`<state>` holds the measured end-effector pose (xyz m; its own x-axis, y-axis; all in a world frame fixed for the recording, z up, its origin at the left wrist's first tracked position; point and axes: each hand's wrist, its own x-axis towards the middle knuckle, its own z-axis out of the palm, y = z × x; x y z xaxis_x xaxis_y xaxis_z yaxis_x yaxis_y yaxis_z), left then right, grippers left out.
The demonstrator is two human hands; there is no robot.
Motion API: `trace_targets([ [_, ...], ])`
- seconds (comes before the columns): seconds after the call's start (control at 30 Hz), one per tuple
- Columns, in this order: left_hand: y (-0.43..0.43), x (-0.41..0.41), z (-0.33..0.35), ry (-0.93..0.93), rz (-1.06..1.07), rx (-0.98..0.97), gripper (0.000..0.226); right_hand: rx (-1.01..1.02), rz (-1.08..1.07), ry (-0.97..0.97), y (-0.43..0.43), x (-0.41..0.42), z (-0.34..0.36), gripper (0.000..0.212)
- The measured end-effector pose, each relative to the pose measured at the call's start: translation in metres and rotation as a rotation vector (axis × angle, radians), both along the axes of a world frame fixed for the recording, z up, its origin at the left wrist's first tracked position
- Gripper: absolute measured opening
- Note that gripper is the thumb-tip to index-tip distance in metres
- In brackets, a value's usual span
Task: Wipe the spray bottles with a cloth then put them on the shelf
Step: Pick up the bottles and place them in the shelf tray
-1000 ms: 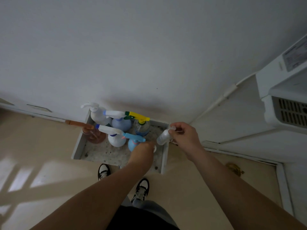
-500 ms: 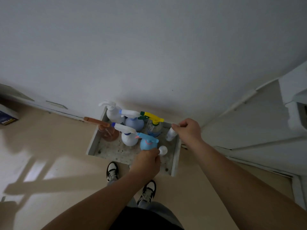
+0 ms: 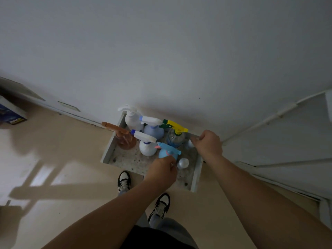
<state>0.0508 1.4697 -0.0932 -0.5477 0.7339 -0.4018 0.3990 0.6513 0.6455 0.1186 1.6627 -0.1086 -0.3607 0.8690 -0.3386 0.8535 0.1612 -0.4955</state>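
A speckled shelf [image 3: 125,159] with raised white sides juts from the wall and holds several spray bottles. A brown bottle [image 3: 125,141] stands at the left, white ones [image 3: 132,119] [image 3: 147,147] behind and mid-shelf, a pale blue one [image 3: 153,131], and a clear one with a yellow trigger [image 3: 175,135]. My left hand [image 3: 162,172] grips the base of a light-blue bottle [image 3: 168,152] at the front. A small white bottle [image 3: 182,163] stands just right of it. My right hand [image 3: 208,144] is closed on another small white bottle [image 3: 190,143] near the shelf's right side. No cloth is visible.
The white wall rises directly behind the shelf. A white conduit [image 3: 280,112] runs up the right wall. A blue box [image 3: 10,114] lies on the beige floor at far left. My shoes [image 3: 124,181] stand on the floor below the shelf's front edge.
My right hand carried the small white bottle down and back onto the shelf's right rear. The left hand stayed on the light-blue bottle. The view shifted left, so the white appliance at right dropped out.
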Motion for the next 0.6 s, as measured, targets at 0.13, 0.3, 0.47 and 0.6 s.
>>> trace_targets([
  [0.13, -0.001, -0.001, -0.001, -0.019, -0.002, -0.032, 0.021, -0.033, -0.01, 0.041, -0.004, 0.004, -0.005, 0.035],
  [0.3, -0.002, -0.005, -0.001, -0.017, 0.016, -0.042, 0.027, -0.158, 0.079, 0.126, -0.001, 0.004, -0.007, 0.041],
  [0.47, -0.002, -0.011, -0.004, -0.022, 0.029, -0.06, 0.032, -0.087, 0.17, 0.128, 0.003, 0.002, -0.015, 0.019],
  [0.6, 0.0, -0.012, -0.007, -0.018, 0.042, -0.076, 0.032, 0.012, 0.186, 0.114, 0.001, 0.003, -0.021, 0.012],
])
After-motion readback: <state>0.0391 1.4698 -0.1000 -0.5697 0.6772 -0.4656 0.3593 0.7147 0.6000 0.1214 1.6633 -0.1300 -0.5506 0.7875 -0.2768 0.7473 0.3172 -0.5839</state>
